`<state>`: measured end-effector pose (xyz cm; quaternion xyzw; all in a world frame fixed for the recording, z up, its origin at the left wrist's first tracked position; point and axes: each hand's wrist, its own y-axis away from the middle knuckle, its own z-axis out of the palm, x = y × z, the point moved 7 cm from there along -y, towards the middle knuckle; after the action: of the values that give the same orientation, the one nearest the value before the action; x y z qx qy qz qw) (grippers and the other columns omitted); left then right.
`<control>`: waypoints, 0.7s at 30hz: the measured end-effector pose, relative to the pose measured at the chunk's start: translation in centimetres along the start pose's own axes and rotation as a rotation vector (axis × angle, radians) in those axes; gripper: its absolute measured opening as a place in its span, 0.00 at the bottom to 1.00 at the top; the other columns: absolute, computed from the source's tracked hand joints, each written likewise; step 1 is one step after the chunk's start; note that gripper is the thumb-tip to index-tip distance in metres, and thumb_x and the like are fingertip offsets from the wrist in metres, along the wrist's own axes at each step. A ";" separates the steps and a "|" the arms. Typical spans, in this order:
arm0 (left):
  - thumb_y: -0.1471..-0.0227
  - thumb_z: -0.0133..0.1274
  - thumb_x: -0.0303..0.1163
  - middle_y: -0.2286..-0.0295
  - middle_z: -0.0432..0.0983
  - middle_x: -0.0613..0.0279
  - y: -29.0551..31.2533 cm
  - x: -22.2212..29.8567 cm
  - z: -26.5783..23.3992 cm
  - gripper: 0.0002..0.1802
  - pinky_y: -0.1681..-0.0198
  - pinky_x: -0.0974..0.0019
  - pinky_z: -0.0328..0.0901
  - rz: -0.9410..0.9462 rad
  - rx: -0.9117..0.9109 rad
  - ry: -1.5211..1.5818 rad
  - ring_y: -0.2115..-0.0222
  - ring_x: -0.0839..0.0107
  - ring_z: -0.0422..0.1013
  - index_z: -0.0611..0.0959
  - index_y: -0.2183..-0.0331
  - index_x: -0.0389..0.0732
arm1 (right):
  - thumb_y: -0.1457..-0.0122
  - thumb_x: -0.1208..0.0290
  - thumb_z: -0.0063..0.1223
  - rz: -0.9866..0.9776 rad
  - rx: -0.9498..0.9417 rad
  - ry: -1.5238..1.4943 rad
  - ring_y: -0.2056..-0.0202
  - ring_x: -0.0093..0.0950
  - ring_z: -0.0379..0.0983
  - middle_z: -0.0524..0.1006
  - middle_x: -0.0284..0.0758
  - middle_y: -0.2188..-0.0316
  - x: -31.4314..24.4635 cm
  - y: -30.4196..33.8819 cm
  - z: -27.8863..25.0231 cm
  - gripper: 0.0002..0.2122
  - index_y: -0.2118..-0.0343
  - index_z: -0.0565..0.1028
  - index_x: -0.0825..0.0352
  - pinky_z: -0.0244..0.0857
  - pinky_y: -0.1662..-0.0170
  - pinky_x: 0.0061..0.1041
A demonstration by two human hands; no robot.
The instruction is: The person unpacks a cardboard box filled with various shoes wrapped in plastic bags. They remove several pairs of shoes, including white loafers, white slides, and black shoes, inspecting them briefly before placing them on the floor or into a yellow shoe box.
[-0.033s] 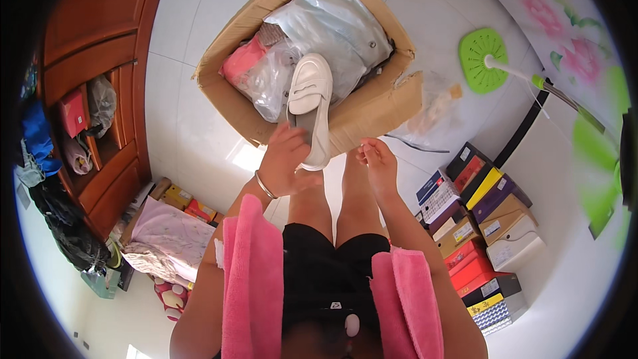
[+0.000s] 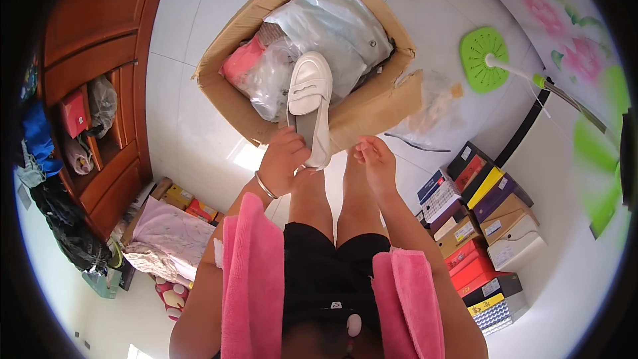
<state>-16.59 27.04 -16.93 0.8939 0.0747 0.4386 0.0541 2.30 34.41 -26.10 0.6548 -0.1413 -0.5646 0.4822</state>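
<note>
A white loafer (image 2: 310, 96) with a grey insole is tilted over the near edge of an open cardboard box (image 2: 219, 96), its toe pointing away from me. My left hand (image 2: 282, 163), wearing a silver bangle, is closed at the heel end, fingers along the shoe's left side and thumb beneath the heel. To the right of the shoe, my right hand (image 2: 376, 161) is raised with thumb and fingertips pinched together. Whatever they hold, if anything, is too small to make out. Inside the box lie clear and whitish plastic bags (image 2: 332, 23) and something coral-pink (image 2: 244, 56).
Stacked shoe boxes (image 2: 475, 226) stand at the right. A green, perforated flat head (image 2: 484, 60) on a pole and crumpled clear plastic (image 2: 432, 106) lie beyond them. At the left are a brown wooden cabinet (image 2: 93, 93) and a cloth-covered pile (image 2: 169, 229).
My left hand's fingers have drawn together against the shoe's side, where they were more spread and blurred before. My right hand and the loafer are nearly unchanged.
</note>
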 end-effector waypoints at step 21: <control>0.72 0.51 0.28 0.82 0.64 0.63 2.0 2.3 2.7 0.04 0.57 0.59 0.62 0.135 0.103 -0.263 0.72 0.64 0.67 0.74 0.83 0.43 | 0.44 0.79 0.39 -0.302 -0.041 0.507 0.67 0.38 0.73 0.75 0.46 0.67 -5.7 -0.8 6.8 0.16 0.52 0.68 0.70 0.66 0.61 0.30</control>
<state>-12.86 25.40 -16.44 0.9482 0.0289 0.3160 -0.0122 -5.80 35.74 -22.62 0.7786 0.0942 -0.4512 0.4259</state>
